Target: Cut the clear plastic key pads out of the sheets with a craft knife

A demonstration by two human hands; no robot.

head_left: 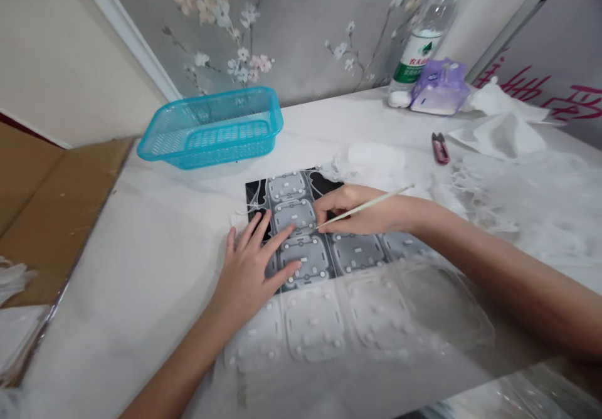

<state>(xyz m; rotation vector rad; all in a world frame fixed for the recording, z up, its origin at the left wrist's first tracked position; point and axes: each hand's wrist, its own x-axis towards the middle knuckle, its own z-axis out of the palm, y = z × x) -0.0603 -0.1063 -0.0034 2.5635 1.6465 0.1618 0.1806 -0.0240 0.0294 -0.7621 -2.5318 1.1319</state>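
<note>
A translucent plastic sheet (313, 325) with rows of moulded rounded-square pieces lies on the table, partly over a black board (324, 182). My left hand (251, 256) rests on it with fingers spread, the fingertips touching the pieces near the board's left side. In my right hand (350, 209) is a thin pale stick (376, 202). Its lower tip touches the sheet between two pieces, just right of my left fingers. The stick's other end points up to the right, past my wrist. My right fingers hide part of the sheet.
A blue plastic basket (211, 127) stands at the back left. Small pink snips (441, 149) lie at the right, beside white scraps (508, 193) heaped on the table. Behind them are a purple tissue pack (441, 86) and a water bottle (418, 49). Cardboard (51, 206) is at the left edge.
</note>
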